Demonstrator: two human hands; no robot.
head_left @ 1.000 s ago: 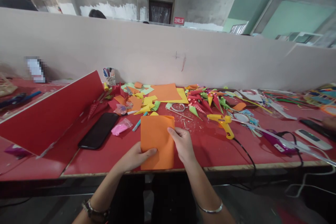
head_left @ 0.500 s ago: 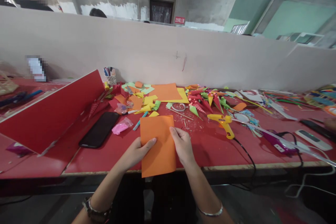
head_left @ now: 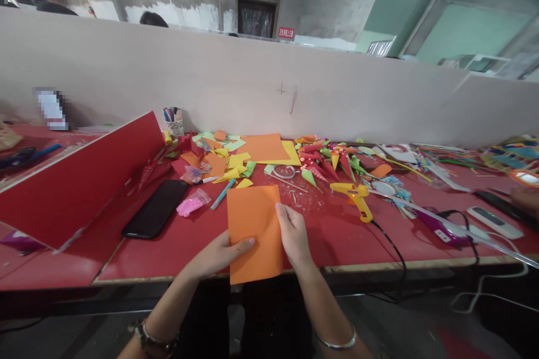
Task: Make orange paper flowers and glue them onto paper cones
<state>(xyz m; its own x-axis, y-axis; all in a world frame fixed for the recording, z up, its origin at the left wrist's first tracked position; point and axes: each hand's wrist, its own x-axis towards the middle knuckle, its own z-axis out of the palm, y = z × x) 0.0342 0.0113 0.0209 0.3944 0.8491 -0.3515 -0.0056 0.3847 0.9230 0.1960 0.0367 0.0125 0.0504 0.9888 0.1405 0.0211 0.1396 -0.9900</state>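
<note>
An orange sheet of paper point(head_left: 255, 216), bent along its right side, is held over the table's front edge. My left hand point(head_left: 223, 249) grips its lower left part, thumb on the face and fingers hidden behind. At the upper right edge my right hand point(head_left: 293, 233) pinches the paper between thumb and fingers. Just beyond lie yellow paper scraps point(head_left: 236, 173) and a teal pen point(head_left: 223, 194). A yellow hot glue gun point(head_left: 356, 199) rests to the right of my right hand.
A black phone point(head_left: 155, 208) and a red board standing on edge point(head_left: 84, 179) are at left. Rolled paper cones point(head_left: 322, 162) and larger orange sheets point(head_left: 263, 147) lie along the back partition. A purple device point(head_left: 442, 227) sits at right, near another person's hand point(head_left: 524, 199).
My left thumb has slid slightly right and down on the orange paper. Both hands still hold the sheet. The view has shifted a little.
</note>
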